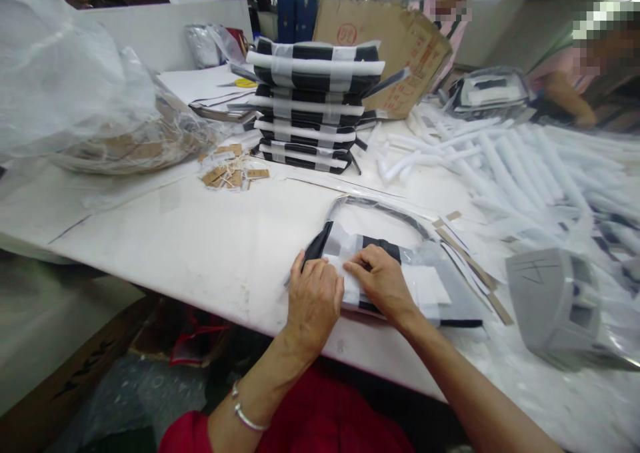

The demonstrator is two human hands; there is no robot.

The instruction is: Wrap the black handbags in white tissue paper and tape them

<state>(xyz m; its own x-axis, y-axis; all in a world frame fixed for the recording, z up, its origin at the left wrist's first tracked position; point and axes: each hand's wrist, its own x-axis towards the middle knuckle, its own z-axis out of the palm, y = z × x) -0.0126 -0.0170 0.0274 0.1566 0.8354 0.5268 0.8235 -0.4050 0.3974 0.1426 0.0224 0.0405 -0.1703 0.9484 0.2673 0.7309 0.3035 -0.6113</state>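
A black handbag lies flat near the table's front edge, partly covered by translucent white wrapping sheet. Its looped handle, wrapped in clear film, points away from me. My left hand is closed over the bag's left end, fingers bent against the wrapping. Beside it, my right hand has thumb and forefinger pinched together on the wrapping near the middle; the other fingers curl under. A white rectangular piece lies on the bag right of that hand. The fingertips partly hide what they grip.
Wrapped black bags are stacked at the back. Brown tags lie left of them. White foam strips pile up at right, behind a grey tape dispenser. A large plastic bag fills the left; a cardboard box stands behind.
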